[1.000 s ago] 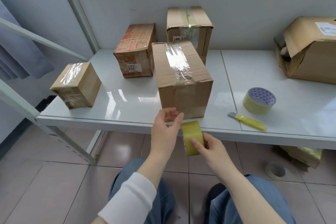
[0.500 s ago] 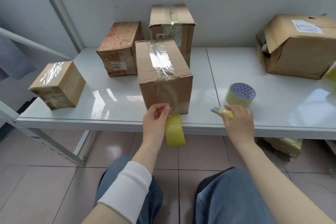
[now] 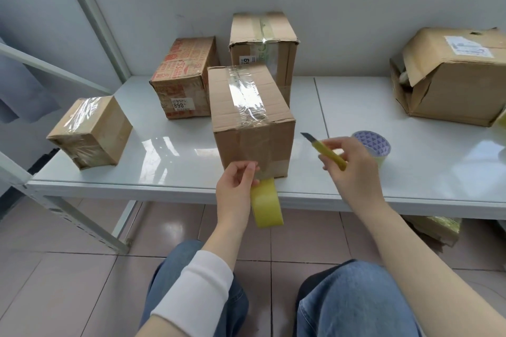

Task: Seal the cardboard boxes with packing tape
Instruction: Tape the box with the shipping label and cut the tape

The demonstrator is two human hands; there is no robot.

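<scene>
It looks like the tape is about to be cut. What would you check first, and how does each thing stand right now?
1. Tape stuck down the front of the box: ok.
2. Grip on the tape roll: ok, the left hand pinches it at the table edge.
3. Grip on the knife: ok, the right hand holds it, blade out.
4. Blade apart from the left hand: ok.
5. Strip taut between box and roll: cannot tell, the hand covers it.
6. Box flat on the table: ok.
</scene>
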